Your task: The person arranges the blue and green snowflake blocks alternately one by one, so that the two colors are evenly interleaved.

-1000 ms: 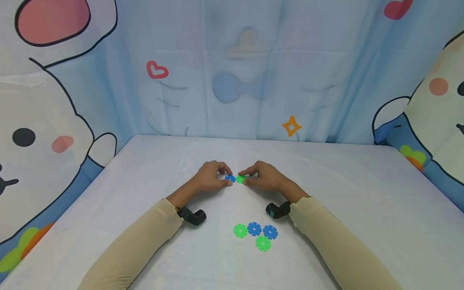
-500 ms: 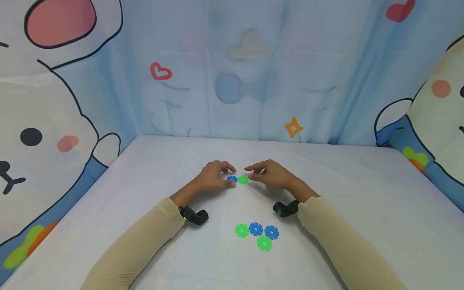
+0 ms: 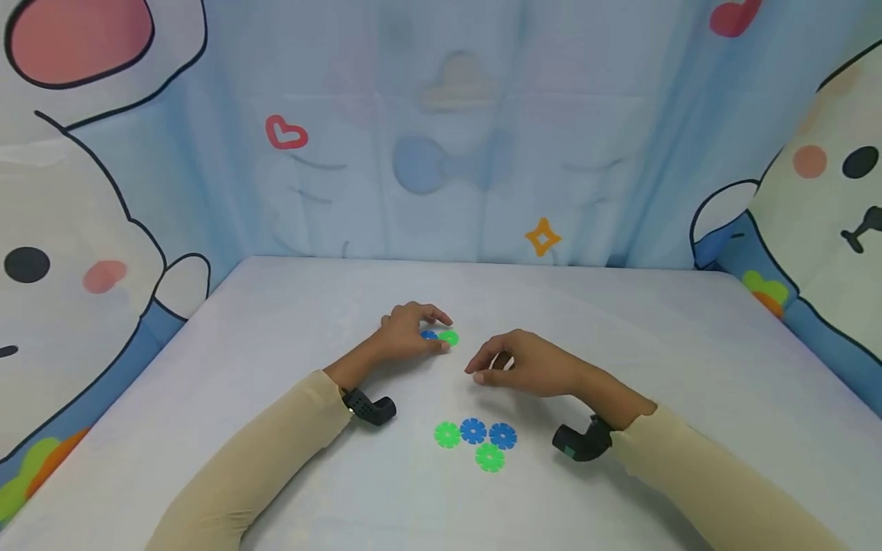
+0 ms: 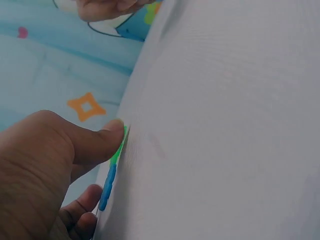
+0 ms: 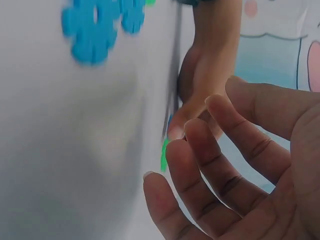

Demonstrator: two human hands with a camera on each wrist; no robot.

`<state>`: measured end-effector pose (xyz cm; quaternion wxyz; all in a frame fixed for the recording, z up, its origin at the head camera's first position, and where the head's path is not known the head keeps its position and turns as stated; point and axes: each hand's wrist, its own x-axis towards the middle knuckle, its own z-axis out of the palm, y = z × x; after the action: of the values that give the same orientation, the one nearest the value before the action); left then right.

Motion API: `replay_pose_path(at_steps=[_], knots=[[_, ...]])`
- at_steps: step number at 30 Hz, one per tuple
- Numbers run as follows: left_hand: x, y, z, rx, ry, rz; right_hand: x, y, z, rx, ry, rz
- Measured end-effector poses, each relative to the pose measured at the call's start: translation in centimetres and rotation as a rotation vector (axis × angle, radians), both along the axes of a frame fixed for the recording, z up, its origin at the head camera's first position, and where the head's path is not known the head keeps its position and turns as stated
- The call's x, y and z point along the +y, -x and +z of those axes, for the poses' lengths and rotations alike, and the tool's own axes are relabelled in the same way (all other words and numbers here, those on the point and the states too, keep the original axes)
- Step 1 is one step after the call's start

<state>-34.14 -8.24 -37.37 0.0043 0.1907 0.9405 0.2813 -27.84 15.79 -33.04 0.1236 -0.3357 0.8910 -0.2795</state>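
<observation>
My right hand (image 3: pixel 530 366) has come away from the notched green disc (image 3: pixel 450 338) and drawn back toward me; its loosely bent fingers hold nothing. That leaves, I judge, the pair at my left hand (image 3: pixel 405 335) and my right free. My left thumb touches the green disc's edge, but my index finger stands off it, so I'm not clasping it. The notched blue disc (image 3: pixel 429 335) sits edge to edge with the green; whether they interlock I can't tell. No container shows: nearer me, a loose green disc (image 3: pixel 447 435), two blue discs (image 3: pixel 472 431) (image 3: pixel 503 435) and another green disc (image 3: pixel 490 458) lie directly on the white tablecloth (image 3: pixel 620 321).
</observation>
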Motion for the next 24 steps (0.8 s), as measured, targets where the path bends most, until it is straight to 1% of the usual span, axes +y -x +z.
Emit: replay_pose_path(at_steps=[4,7,9,13,18,20,24], knots=[[0.0,0.0,-0.1,-0.002,0.007,0.026,-0.3,-1.7,0.0,-0.029,0.005,0.056],[0.1,-0.1,-0.2,0.005,0.001,0.025,-0.2,-2.4,-0.2,-0.047,0.011,0.077],[0.2,-0.1,-0.2,0.012,-0.005,0.016,0.0,-2.6,-0.3,-0.049,0.012,0.072],[0.1,-0.1,-0.3,0.015,-0.011,0.013,0.2,-2.5,-0.8,-0.049,0.019,0.056],[0.1,-0.4,-0.3,0.022,-0.021,0.018,0.3,-2.4,-1.7,-0.047,0.025,0.085],[0.2,-0.5,-0.2,0.024,-0.026,0.023,0.3,-2.3,-2.1,-0.031,0.030,0.099],[0.1,-0.6,-0.3,0.023,-0.029,0.027,0.1,-2.6,-2.4,-0.019,0.026,0.098]])
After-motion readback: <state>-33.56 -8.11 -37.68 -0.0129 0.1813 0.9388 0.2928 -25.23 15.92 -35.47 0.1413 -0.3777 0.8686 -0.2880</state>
